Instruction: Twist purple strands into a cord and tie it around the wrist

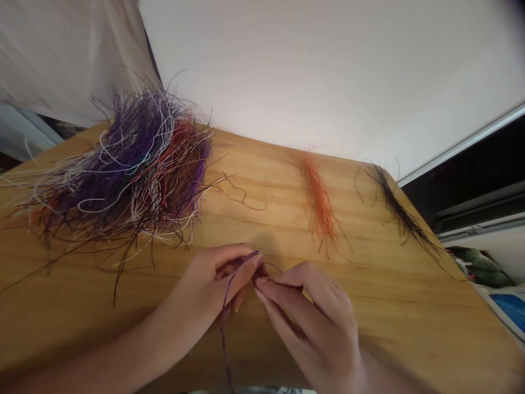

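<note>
A purple cord (223, 323), banded with darker marks, lies over the left hand (223, 276) and hangs from it toward the near edge of the view, above the counter (410, 306). The left hand grasps the cord between thumb and fingers, its other fingers curled underneath. The right hand (318, 317) comes in from the other side with thumb and forefinger pinched on the cord's upper end, the fingertips of the two hands touching; the exact spot gripped is hidden. A fine strand (273, 266) arches across the small gap between the hands

Just beyond them, a loose brownish thread (248, 205) curls on the wood. To the left lies a large tangled heap of fibres (143, 158), mostly purple, with white, red, orange and brown mixed in and stray ends spreading over the counter. Ahead and to the right is a slim orange bundle (320, 200), and well apart from it, near the far right corner, a black bundle (400, 210). Behind stands a plain pale wall (307, 71), with a draped light cloth (69, 49) at the upper left
</note>
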### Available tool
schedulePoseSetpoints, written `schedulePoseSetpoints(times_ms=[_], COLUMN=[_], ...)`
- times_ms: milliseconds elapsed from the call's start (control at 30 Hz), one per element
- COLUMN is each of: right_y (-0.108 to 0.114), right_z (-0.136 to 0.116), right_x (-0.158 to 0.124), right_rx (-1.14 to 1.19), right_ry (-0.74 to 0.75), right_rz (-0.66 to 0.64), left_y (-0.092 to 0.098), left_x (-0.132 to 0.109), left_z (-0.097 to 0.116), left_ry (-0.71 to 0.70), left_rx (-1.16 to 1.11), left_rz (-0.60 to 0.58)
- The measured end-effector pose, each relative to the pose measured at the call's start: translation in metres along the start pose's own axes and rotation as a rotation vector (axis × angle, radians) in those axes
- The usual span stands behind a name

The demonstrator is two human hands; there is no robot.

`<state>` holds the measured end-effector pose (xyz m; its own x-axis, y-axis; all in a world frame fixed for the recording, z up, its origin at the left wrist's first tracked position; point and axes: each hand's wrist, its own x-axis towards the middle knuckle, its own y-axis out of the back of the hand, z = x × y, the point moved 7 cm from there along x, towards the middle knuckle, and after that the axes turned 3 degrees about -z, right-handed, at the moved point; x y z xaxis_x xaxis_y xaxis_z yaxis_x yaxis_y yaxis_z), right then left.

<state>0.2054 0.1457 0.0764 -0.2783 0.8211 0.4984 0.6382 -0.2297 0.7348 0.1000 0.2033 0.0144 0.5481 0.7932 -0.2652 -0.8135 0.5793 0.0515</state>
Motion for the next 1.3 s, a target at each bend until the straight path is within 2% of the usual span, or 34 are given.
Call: schedulePoseSetpoints(times_ms=[67,167,200,333,400,467,567,800,1100,1300], right_y=[-0.001,0.004,0.009,0.017,0.009,-0.003,-0.014,-0.011,-0.013,-0.02], right_z=[-0.007,-0.01,-0.006,0.027,0.036,0.039,0.036,0.033,0.044,0.043], right_x=[0.001,0.002,0.003,0.005,0.004,0.004,0.001,-0.001,-0.003,0.001], right_rx=[-0.037,-0.036,-0.003,0.244,0.356,0.443,0.506,0.498,0.62,0.661], right_ry=[0.092,0.163,0.12,-0.217,-0.32,-0.376,-0.4,-0.398,-0.548,-0.561], right_rz=[-0.047,-0.093,-0.075,0.036,-0.016,-0.141,-0.255,-0.127,-0.177,-0.247], left_y=[0.001,-0.003,-0.005,-0.01,-0.011,-0.012,-0.013,-0.018,-0.006,-0.008], left_x=[0.0,-0.002,-0.002,-0.004,-0.005,-0.005,-0.005,-0.006,-0.002,0.0], left_z=[0.002,0.004,0.004,0.002,0.0,-0.001,-0.002,-0.009,-0.008,-0.013], left_ry=[-0.026,-0.066,-0.066,-0.044,-0.036,-0.04,-0.045,0.084,0.077,0.126], left_rx=[-0.003,-0.062,-0.091,-0.172,-0.196,-0.208,-0.212,-0.29,-0.381,-0.41], left_rz=[-0.012,-0.12,-0.155,-0.238,-0.251,-0.242,-0.241,-0.252,-0.239,-0.244])
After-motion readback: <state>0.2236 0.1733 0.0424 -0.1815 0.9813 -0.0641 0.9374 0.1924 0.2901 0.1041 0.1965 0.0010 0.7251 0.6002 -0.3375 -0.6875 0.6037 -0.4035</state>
